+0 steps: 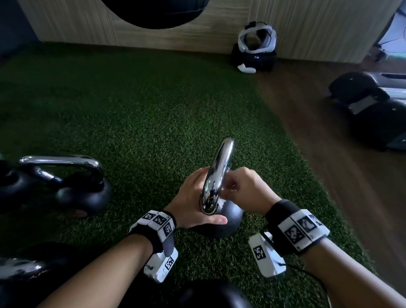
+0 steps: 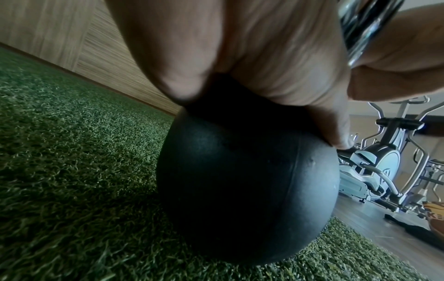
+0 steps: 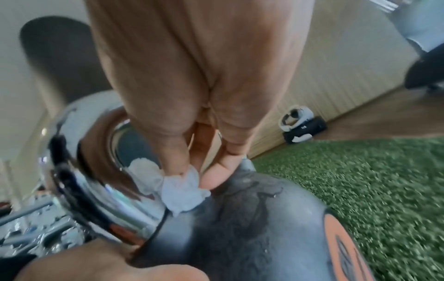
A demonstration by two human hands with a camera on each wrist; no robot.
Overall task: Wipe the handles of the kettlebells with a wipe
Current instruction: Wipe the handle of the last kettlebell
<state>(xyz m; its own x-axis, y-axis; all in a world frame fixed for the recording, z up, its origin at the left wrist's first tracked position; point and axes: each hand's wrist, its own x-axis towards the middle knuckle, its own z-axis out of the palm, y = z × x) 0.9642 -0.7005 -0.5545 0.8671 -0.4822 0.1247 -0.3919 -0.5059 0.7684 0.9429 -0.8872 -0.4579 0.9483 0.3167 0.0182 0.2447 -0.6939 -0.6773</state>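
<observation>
Well to the left of your hands, a second kettlebell (image 1: pixel 82 194) stands on the green turf (image 1: pixel 149 109), its chrome handle lying crosswise, with more dark weights partly cut off at the left edge of the head view.

Your left hand (image 1: pixel 192 201) rests on the black kettlebell (image 1: pixel 226 220) that sits on the turf between your two wrists. Its palm lies over the top of the ball, the thumb stretched along the near side just below the base of the chrome handle (image 1: pixel 219 174). From the left wrist view the fingers (image 2: pixel 276 72) drape over the rounded body, pressing it; they lie against the ball rather than curling round it.

The handle rises upright between your hands, tilted slightly away from you.

Your right hand (image 1: pixel 245 189) is just to the right of the handle, touching it low down. Its fingers pinch a small crumpled white wipe (image 3: pixel 182 192) and hold it against the foot of the handle where the chrome meets the ball. An orange marking shows on the ball's side in the right wrist view.

Far beyond your right hand, a white headset on a black case (image 1: pixel 255 49) sits by the wooden wall, and exercise machines (image 1: pixel 381 108) stand on the wood floor to the right.
</observation>
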